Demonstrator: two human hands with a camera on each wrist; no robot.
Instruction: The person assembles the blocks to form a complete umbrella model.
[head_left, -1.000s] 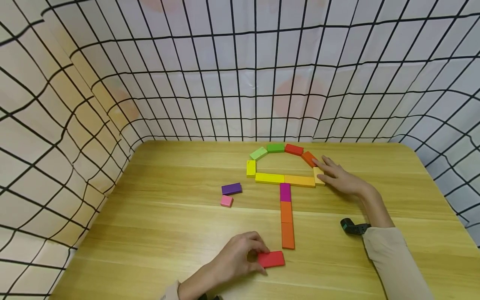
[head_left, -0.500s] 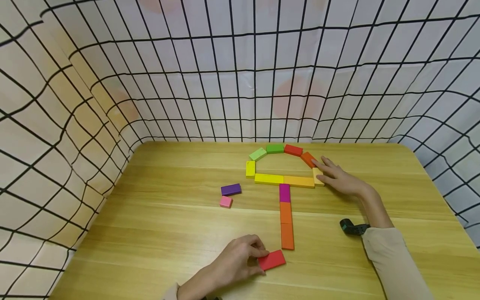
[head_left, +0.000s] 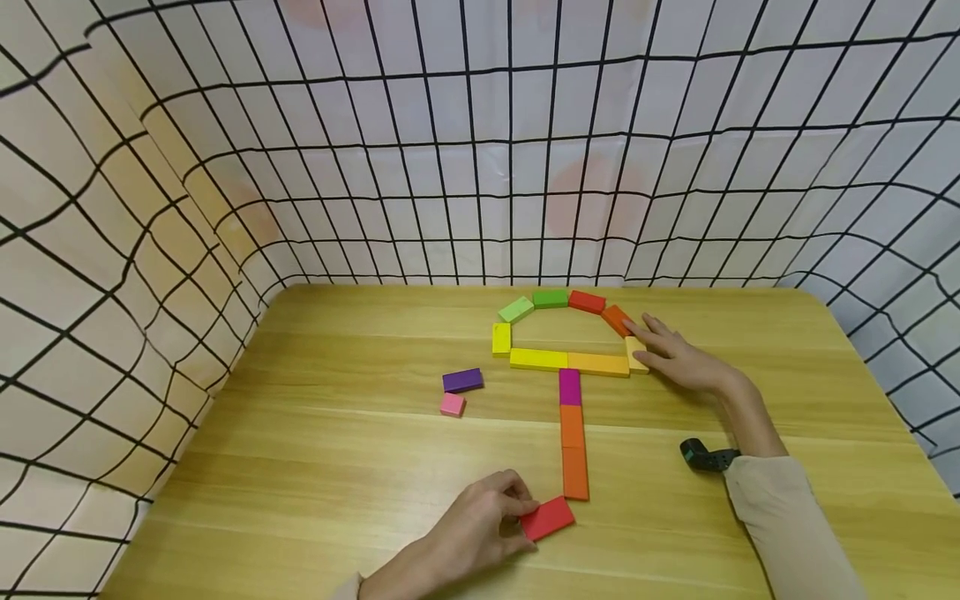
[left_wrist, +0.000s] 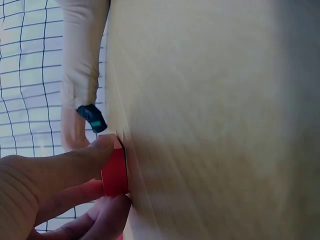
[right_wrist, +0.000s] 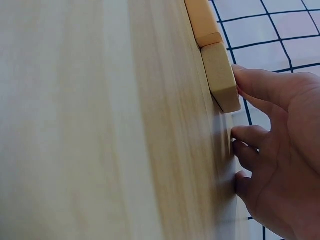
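Observation:
My left hand (head_left: 480, 521) pinches a red block (head_left: 548, 518) by its left end. That block lies tilted on the table, its far corner close to the lower end of a column made of two orange blocks (head_left: 574, 472) and a magenta block (head_left: 570, 387). In the left wrist view, thumb and fingers grip the red block (left_wrist: 115, 172) from both sides. My right hand (head_left: 686, 360), fingers extended, rests beside a pale orange block (head_left: 636, 354). The right wrist view shows the thumb against that pale block (right_wrist: 221, 77), the other fingers loosely bent on the table.
Above the column lie a long yellow block (head_left: 538, 359) and a long light-orange block (head_left: 597, 365), with an arch of several coloured blocks behind, including a green one (head_left: 551, 298). A purple block (head_left: 462, 381) and a pink block (head_left: 452, 405) lie left on the wooden table (head_left: 322, 467).
My left hand has turned the red block so its right end points farther away from me, and has shifted it slightly right. The right hand stays in place.

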